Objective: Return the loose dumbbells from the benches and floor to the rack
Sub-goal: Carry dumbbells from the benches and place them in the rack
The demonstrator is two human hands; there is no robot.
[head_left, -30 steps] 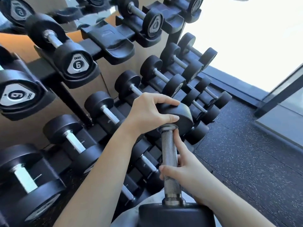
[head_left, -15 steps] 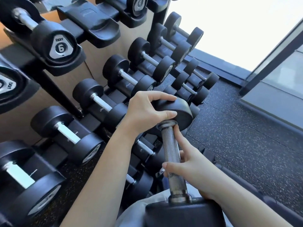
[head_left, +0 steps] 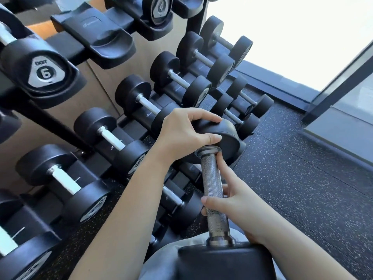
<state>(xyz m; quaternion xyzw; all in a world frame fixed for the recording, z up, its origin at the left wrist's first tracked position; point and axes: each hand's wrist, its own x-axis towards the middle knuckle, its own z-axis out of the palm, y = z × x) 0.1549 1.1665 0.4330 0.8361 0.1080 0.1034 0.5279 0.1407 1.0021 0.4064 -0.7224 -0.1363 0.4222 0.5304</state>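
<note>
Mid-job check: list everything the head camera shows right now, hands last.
dumbbell: one, black heads, steel handle, centre, upright
racked dumbbells: at least ten, black, on the rack's tiers, left to centre
cradle: one, black, vacant, top tier
rack: one, black, left
floor: one, black speckled, right
window: one, bright white, upper right
clothing: one piece, grey, bottom centre
left hand: one, grips the dumbbell's upper head
right hand: one, grips the handle
</note>
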